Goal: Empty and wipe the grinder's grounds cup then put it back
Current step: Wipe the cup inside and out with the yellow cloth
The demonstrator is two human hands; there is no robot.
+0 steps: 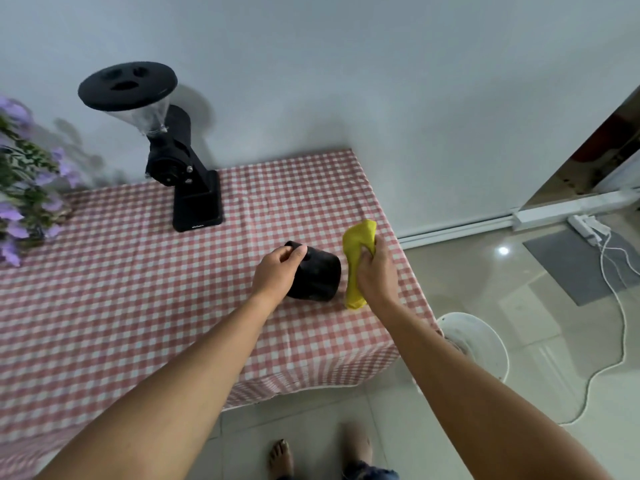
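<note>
OK, L hand [277, 271] has the grounds cup [320, 275]: fingers curled round its left end, thumb hooked over the top edge. Cup's off the machine, down at the right-front part of the table, over the checked tablecloth [138, 289]. R hand [375, 271] is clenched on the yellow cloth [356, 244], w/ a tail of it hanging below the fist. Cloth sits at 3 o'clock of the cup, just beside it. Cup's tipped over, long axis running approx. 10 to 4 o'clock. Which end is the mouth I can't make out from here, it's all black. Both forearms reach fwd, wrists angled in toward each other, and the R hand is the one nearer the cup's free end. Looks like the wipe stage to me, so the cloth needs to swing in toward 9 o'clock. The grinder [173, 150] stands at 11 o'clock from the cup, well apart, by the wall. Its base plate [197, 209] is bare, prob. where the cup goes back.
</note>
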